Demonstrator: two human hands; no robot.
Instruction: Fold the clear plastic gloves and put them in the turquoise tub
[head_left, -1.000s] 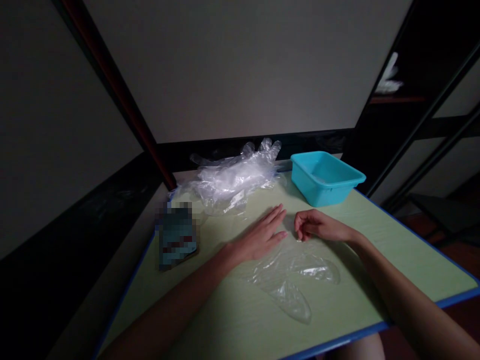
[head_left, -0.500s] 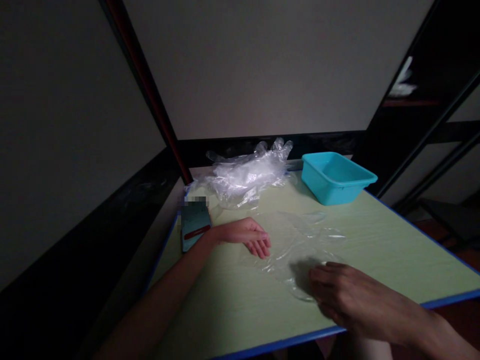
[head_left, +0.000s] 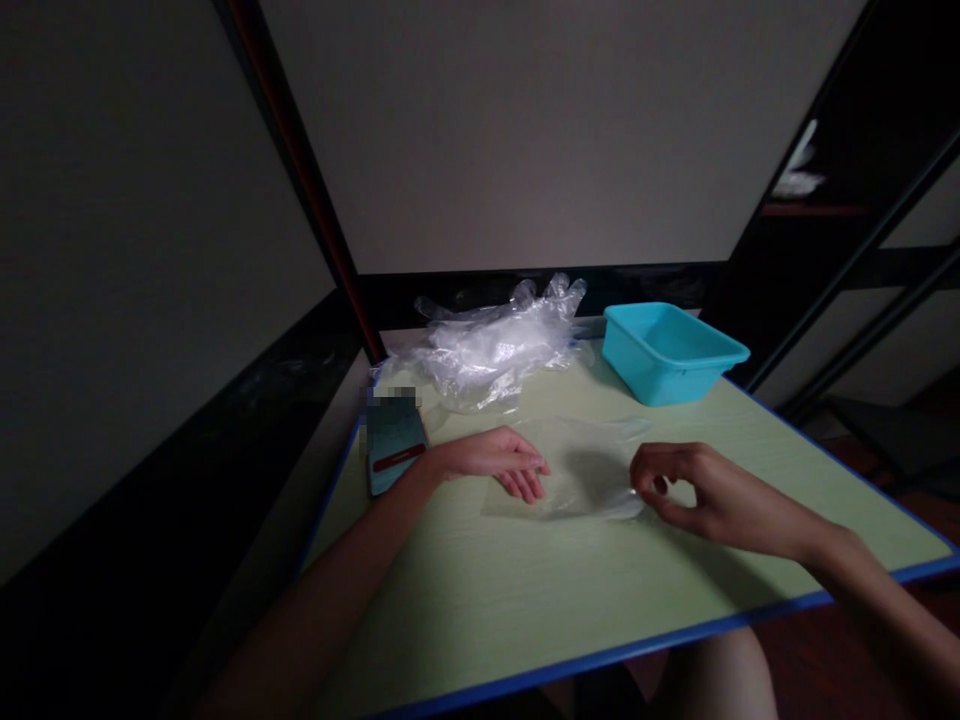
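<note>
One clear plastic glove (head_left: 577, 480), outline faint; right fingers (head_left: 642, 470) pinching edge, left fingers (head_left: 528, 487) slack, slightly parted.

The upper part of the dark, flat device (head_left: 394, 440) is masked by pixelation. The outline of the clear plastic film (head_left: 581, 480) is blurred, and its pinched edge is covered by the right hand (head_left: 686, 490). The floor of the turquoise basin (head_left: 660, 370) is partly hidden by its near wall. The white item (head_left: 801, 180) is too blurred to be identified. Both forearms are cut off by the frame.
</note>
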